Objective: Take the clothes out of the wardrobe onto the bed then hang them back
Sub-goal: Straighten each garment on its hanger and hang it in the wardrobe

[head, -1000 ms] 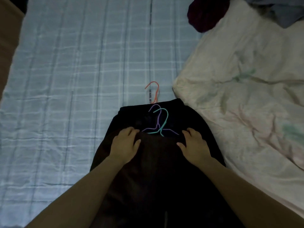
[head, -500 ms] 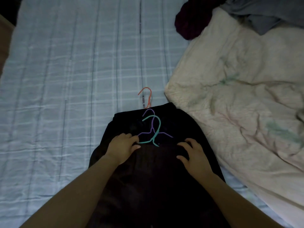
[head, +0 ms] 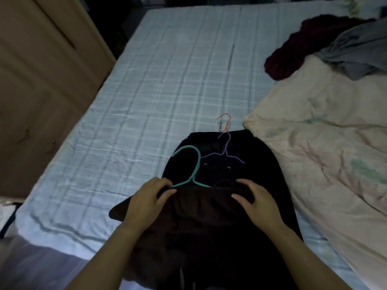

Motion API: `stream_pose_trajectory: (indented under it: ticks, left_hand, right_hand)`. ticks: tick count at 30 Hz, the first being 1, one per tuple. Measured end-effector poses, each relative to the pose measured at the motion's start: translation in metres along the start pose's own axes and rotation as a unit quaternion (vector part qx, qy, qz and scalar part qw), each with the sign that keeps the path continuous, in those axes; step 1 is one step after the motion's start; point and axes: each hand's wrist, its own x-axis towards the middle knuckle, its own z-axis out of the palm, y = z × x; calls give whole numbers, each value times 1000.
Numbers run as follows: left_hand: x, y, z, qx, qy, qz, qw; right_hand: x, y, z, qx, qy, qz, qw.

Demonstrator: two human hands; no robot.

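Head view, dim light. A pile of dark garments (head: 219, 206) lies on the near part of the bed (head: 167, 91), on the pale blue checked sheet, its right edge against a cream quilt (head: 324, 153).

Left hand (head: 146, 201): grip closed on the top edge of the uppermost dark garment, fingers curled over the fabric, thumb underneath. The shoulder wire of the teal hanger (head: 193, 164) passes right at its fingertips; cannot tell whether the fingers pinch the wire too.

Right hand (head: 257, 204): grip closed on the same top edge, fingers curled into the cloth, thumb pointing inward.

Teal hanger: hook rises up and left over the black cloth, its body tucked under the garment edge between the two hands.

Purple hanger (head: 225, 151): lies flat on the black garment farther up the pile, apart from both hands.

Orange hanger (head: 225, 121): only the hook shows, on the sheet just beyond the pile's far edge.

Far right of the bed: a maroon garment (head: 293, 55) and a grey garment (head: 356, 51), heaped, touching each other and the quilt.

Left of the bed: brown wardrobe door (head: 41, 80).
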Motion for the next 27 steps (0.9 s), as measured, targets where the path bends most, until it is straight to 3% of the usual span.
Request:
stream_pose_trajectory:
  ticks: [5, 14, 18, 23, 27]
  left_hand:
    - [-70, -33, -66, 6, 100, -35, 994]
    - [-256, -129, -197, -22, 240, -94, 966]
    - [-362, -193, -245, -49, 331, -156, 929]
    - [-452, -249, -304, -6, 425, -221, 878]
    - [-484, -290, -348, 27, 449, -237, 861]
  right_hand:
    - [-27, -79, 26, -60, -75, -85, 992]
    - [-105, -268, 149, -100, -95, -283, 949]
    - [-148, -364, 231, -110, -155, -376, 907]
    - [-189, -460, 313, -116, -217, -462, 852]
    - [-202, -519, 361, -101, -204, -469, 854]
